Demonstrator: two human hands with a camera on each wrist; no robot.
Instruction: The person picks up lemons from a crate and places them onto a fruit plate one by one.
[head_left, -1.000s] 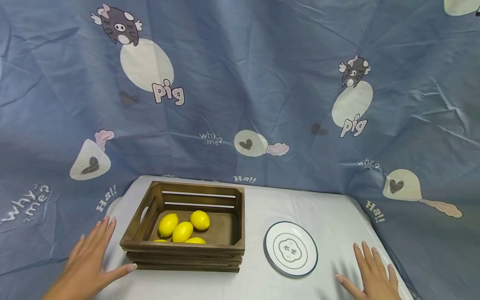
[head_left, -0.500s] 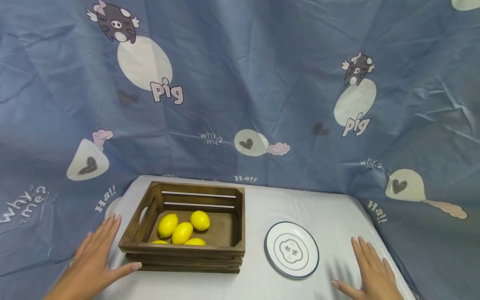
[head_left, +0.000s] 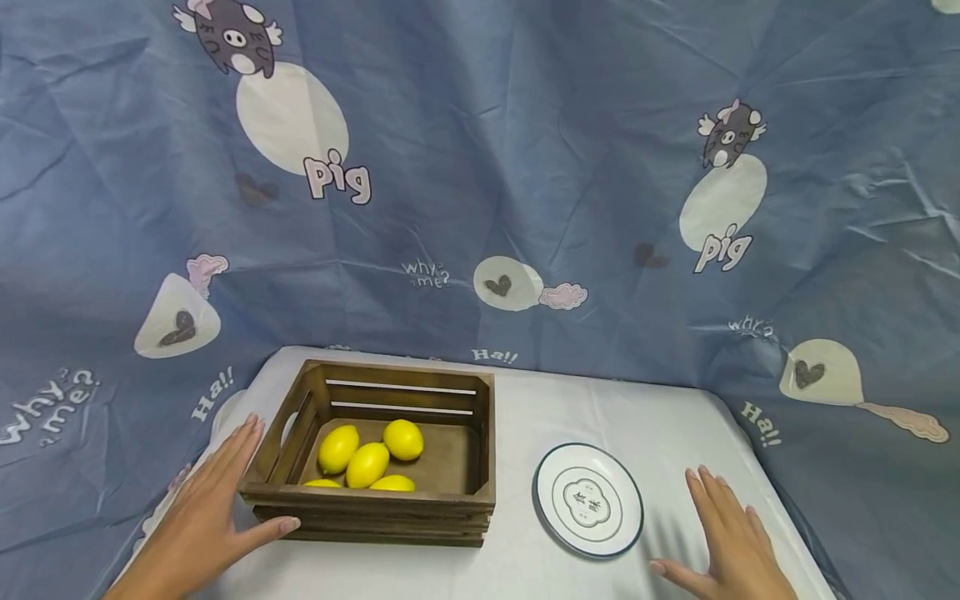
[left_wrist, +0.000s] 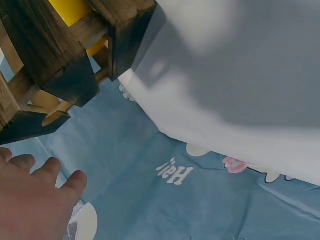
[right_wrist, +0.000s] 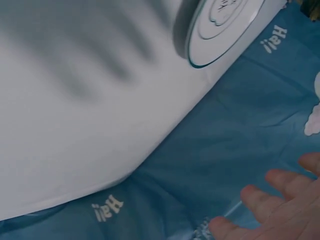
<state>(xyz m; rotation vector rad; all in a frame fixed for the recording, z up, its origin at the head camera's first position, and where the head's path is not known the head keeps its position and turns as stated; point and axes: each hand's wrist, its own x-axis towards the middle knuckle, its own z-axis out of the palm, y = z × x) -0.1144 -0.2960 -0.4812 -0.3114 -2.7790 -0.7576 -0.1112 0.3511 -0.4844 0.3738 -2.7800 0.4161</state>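
Our left hand (head_left: 198, 521), fingers straight, touches the wooden crate (head_left: 390, 508) lying lengthwise along the table's (head_left: 660, 417) front edge, lemons (head_left: 367, 463) inside; our flat, empty right hand (head_left: 731, 546) rests beside the plate (head_left: 588, 500).

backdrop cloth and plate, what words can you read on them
"pig" on the blue cloth, twice, under the cartoon pigs.
"why? me?" on the cloth, several times.
"Ha!!" on the cloth, several times.
Plate: a centre mark, too small to read.
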